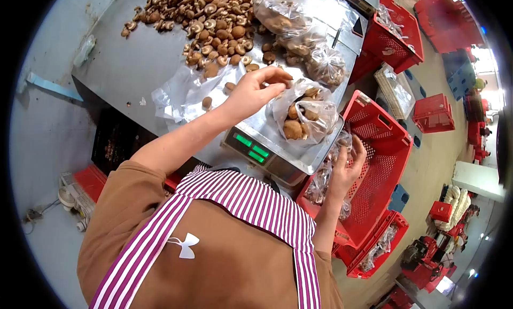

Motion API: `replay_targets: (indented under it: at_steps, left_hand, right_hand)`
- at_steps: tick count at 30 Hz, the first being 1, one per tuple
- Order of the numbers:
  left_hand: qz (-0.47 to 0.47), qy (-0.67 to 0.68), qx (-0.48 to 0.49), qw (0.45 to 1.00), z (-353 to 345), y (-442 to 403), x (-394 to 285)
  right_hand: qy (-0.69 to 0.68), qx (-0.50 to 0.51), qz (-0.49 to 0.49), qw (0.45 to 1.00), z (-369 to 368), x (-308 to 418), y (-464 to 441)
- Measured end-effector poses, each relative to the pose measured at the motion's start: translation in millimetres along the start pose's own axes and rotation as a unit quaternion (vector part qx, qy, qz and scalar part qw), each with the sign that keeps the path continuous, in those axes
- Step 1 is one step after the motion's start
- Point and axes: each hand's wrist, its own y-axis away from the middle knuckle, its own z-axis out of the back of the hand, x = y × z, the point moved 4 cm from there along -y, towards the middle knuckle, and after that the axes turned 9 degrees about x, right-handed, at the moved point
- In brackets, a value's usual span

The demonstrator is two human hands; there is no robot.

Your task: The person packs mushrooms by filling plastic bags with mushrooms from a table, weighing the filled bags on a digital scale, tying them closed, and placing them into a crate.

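Indoors, metal table (120, 58), mushroom heap (214, 28), red crate (382, 162) alongside; left hand (257, 91) half-curled beside bag (314, 126), right hand (348, 172) hold unclear.

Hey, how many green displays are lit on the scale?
3, all on the front of the scale: a left display, a right display and, just below that one, a lower display. None there looks hidden.

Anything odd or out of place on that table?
Slightly: a stray mushroom lies by the clear plastic, apart from the main mushroom pile, and a pale scrap sits on the metal table. Nothing else stands out.
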Motion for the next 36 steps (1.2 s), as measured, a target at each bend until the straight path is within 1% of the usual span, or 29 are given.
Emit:
replay_targets:
  at_steps: [1,3,5,7,9,10,11,14,15,17,18,19,21,22,23,24,25,26,28,29,31,33,35,36]
  left_hand:
    - [-0.022,-0.008,0.001,1.000,-3.2,-0.1,-7.9]
    - [-0.058,-0.033,0.007,0.998,-14.6,1.1,-31.4]
    - [-0.067,-0.048,0.034,0.996,-26.5,2.0,-49.3]
    - [-0.080,-0.050,0.046,0.994,-37.2,2.2,-52.7]
    - [-0.070,-0.037,0.076,0.994,-49.1,0.0,-52.2]
    - [-0.105,-0.052,0.073,0.990,-53.4,-3.3,-50.2]
    - [-0.105,-0.051,0.073,0.991,-57.3,-5.3,-49.6]
    - [-0.122,-0.031,0.083,0.989,-72.8,-11.5,-41.7]
    - [-0.122,-0.031,0.083,0.989,-76.3,-13.3,-39.1]
    - [-0.121,-0.051,0.091,0.987,-82.4,-16.8,-34.1]
    - [-0.124,-0.081,0.087,0.985,-84.3,-19.1,-27.0]
    - [-0.125,-0.081,0.087,0.985,-83.2,-20.7,-18.2]
    - [-0.091,-0.212,0.111,0.967,-80.3,-23.4,-4.1]
    - [-0.081,-0.247,0.108,0.959,-75.8,-22.2,3.7]
    - [-0.083,-0.247,0.112,0.959,-70.9,-20.9,11.0]
    - [-0.077,-0.309,0.091,0.944,-64.7,-19.9,23.1]
    - [-0.072,-0.369,0.068,0.924,-58.5,-19.5,34.5]
    - [-0.057,-0.381,0.064,0.921,-52.0,-20.4,45.7]
    - [-0.033,-0.419,0.056,0.905,-40.1,-22.0,62.1]
    - [-0.038,-0.419,0.059,0.905,-38.8,-22.7,63.9]
    - [-0.015,-0.435,0.050,0.899,-36.9,-27.5,69.2]
    - [-0.030,-0.442,0.051,0.895,-48.1,-35.1,62.3]
    - [-0.094,-0.413,0.076,0.903,-67.5,-41.7,51.4]
    - [-0.098,-0.433,0.108,0.889,-77.7,-45.5,52.6]
  right_hand:
    - [0.027,-0.003,0.032,0.999,-6.3,11.5,-2.1]
    - [0.025,0.011,0.032,0.999,-18.3,20.1,-5.7]
    - [0.120,0.005,0.093,0.988,-31.1,33.4,-8.8]
    - [0.143,0.023,0.103,0.984,-44.0,40.4,-9.7]
    - [0.207,0.031,0.138,0.968,-56.6,46.6,-10.4]
    - [0.229,0.043,0.136,0.963,-61.8,44.4,-11.5]
    - [0.230,0.043,0.136,0.963,-66.0,42.0,-12.3]
    - [0.320,0.078,0.102,0.939,-82.0,27.8,-16.3]
    - [0.320,0.078,0.102,0.939,-87.7,19.2,-18.6]
    - [0.388,0.069,0.118,0.912,-95.3,6.1,-24.6]
    - [0.357,0.047,0.137,0.923,-91.0,4.4,-27.7]
    - [0.357,0.047,0.137,0.923,-85.8,1.7,-29.1]
    - [0.257,0.017,0.122,0.959,-67.2,-1.6,-28.4]
    - [0.166,0.006,0.106,0.980,-57.3,-4.2,-30.1]
    - [0.108,-0.031,0.060,0.992,-49.8,-6.1,-28.6]
    - [0.000,-0.030,0.012,0.999,-43.8,-11.9,-26.7]
    - [-0.109,-0.028,-0.034,0.993,-38.5,-17.4,-24.3]
    - [-0.107,-0.034,-0.033,0.993,-33.7,-18.5,-22.8]
    - [-0.204,-0.051,-0.044,0.977,-27.2,-23.8,-18.0]
    - [-0.202,-0.057,-0.043,0.977,-24.2,-21.2,-16.0]
    - [-0.256,-0.031,-0.065,0.964,-24.8,-13.9,-14.0]
    - [-0.250,-0.015,-0.067,0.966,-27.9,-1.3,-12.9]
    - [-0.251,-0.012,-0.059,0.966,-36.1,-4.2,-16.1]
    - [-0.229,0.000,-0.052,0.972,-39.0,-3.4,-19.8]
